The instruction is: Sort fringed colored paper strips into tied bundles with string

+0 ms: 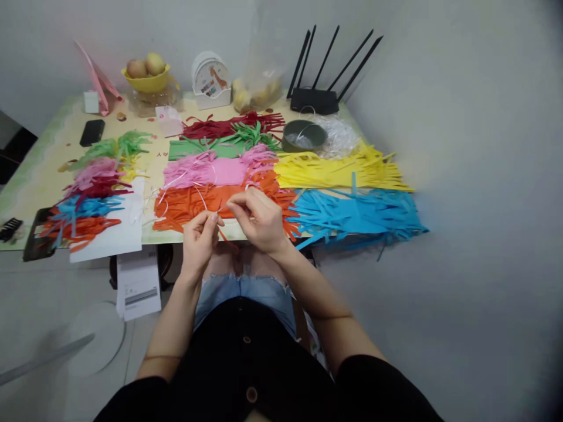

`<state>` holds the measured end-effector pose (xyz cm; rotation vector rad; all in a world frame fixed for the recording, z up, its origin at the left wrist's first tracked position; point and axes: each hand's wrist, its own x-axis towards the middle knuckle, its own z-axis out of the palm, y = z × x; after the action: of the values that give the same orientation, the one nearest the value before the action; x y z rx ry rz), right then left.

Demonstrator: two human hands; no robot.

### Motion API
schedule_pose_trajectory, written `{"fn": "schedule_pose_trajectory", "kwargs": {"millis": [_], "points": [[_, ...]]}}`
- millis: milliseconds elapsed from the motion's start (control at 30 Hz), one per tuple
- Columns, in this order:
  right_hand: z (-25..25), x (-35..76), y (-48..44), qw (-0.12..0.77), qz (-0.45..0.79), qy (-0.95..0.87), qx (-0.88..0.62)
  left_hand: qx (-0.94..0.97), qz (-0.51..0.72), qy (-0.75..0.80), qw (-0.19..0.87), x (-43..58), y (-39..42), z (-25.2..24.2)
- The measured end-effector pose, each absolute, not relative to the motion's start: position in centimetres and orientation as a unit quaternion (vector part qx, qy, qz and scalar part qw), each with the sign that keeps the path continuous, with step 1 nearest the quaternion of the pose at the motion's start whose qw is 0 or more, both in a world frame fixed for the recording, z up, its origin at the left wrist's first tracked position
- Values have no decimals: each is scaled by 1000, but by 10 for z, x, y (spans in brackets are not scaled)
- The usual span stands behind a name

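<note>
Pinched at the left hand (pixel 201 239), thumb against forefinger, seemingly on a thin orange strip (pixel 227 237) with a tail hanging below the fingers. Likewise pinched at the right hand (pixel 263 221), just beside the left fingertips, but on something too fine to identify. Gripped by the very tips, probably for control over so slender a strand. Held up at the near edge of the bench (pixel 55 161), likely for free room around the fingers.

Past the left fingertips, on to a white string (pixel 201 198), loose over an orange fringed bundle (pixel 182 205) directly beyond both hands, perhaps left there for easy pickup; impossible to tell whether touching the fingers. To the right of the fingers, on to a blue fringed bundle (pixel 352 214), laid flat with ends outward, presumably against tangling. To the left, well apart from the fingers, on to small coloured tufts (pixel 88 208) in a column, partly over a white sheet (pixel 127 220), perhaps kept separate by size.

Farther from the fingers, on to a pink bundle (pixel 231 171), a yellow bundle (pixel 329 171), a green bundle (pixel 187 150) and a dark red bundle (pixel 211 129), apparently arranged by colour. Farthest, near the wall, on to a black router (pixel 314 101) and a yellow basket (pixel 149 84) of fruit, likely pushed back in favour of the strips.
</note>
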<state>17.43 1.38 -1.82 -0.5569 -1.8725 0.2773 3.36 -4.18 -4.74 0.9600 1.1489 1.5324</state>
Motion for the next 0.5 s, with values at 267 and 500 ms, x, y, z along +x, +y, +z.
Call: {"fn": "schedule_pose_trajectory", "kwargs": {"millis": [267, 500], "points": [[-50, 169, -3, 477, 226, -814, -243, 254, 696, 385, 550, 39, -34, -43], [-50, 161, 7, 422, 460, -716, -314, 333, 659, 459, 495, 25, -51, -63]]}}
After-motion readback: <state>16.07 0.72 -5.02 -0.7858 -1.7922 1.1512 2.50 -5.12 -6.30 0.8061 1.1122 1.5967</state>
